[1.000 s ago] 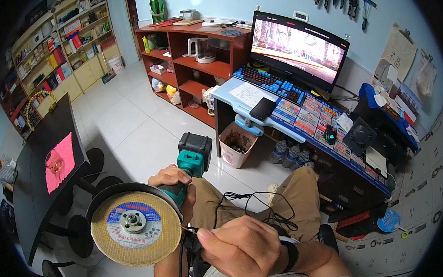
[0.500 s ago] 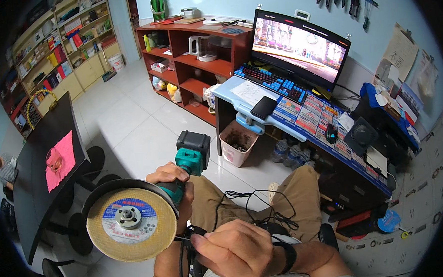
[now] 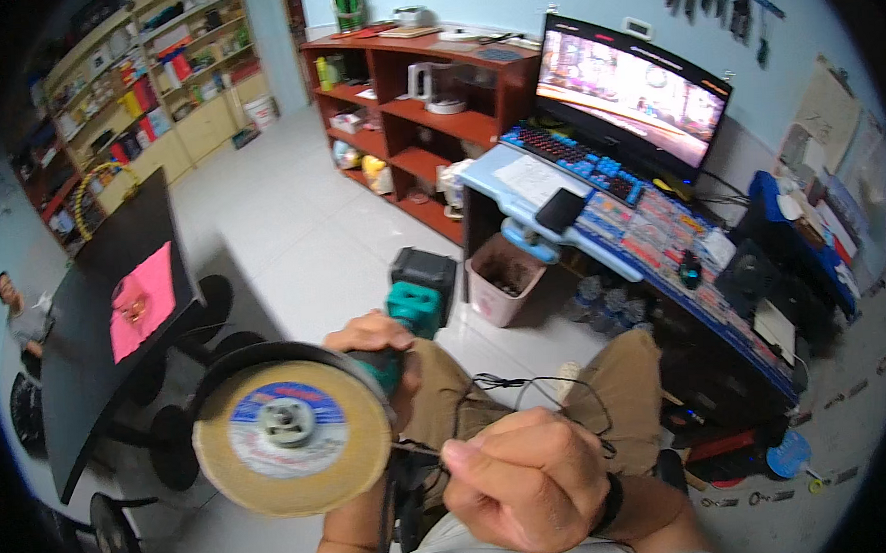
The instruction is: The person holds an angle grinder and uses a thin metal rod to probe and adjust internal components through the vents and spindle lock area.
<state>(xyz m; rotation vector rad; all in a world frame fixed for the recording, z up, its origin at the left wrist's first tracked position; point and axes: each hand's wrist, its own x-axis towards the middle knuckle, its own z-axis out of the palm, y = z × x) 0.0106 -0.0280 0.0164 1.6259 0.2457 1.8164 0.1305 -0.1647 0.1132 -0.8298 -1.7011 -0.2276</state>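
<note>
An angle grinder (image 3: 416,300), green and black, is held up in front of my lap by my left hand (image 3: 371,335), its fingers wrapped round the body. Its round yellowish disc (image 3: 228,468) faces me, with a metal flange nut (image 3: 287,423) at the centre and a black guard (image 3: 237,362) over the upper edge. Just right of the disc, my right hand (image 3: 534,482) is closed, thumb and forefinger pinching a thin dark rod-like piece (image 3: 419,448) that reaches to the disc's edge. Its far end and exact kind I cannot make out.
Thin black cord (image 3: 504,381) lies loosely across my lap. A dark table (image 3: 93,295) with a pink cloth (image 3: 158,281) stands left, a seated person (image 3: 24,308) beyond it. Ahead are a pink bin (image 3: 499,299), a red-brown shelf (image 3: 410,128) and a desk (image 3: 508,183) with a monitor (image 3: 634,91).
The view has turned slightly left, so the scene sits further right. My right hand has drawn a little away from the disc, showing more of the thin piece. My left hand still grips the grinder.
</note>
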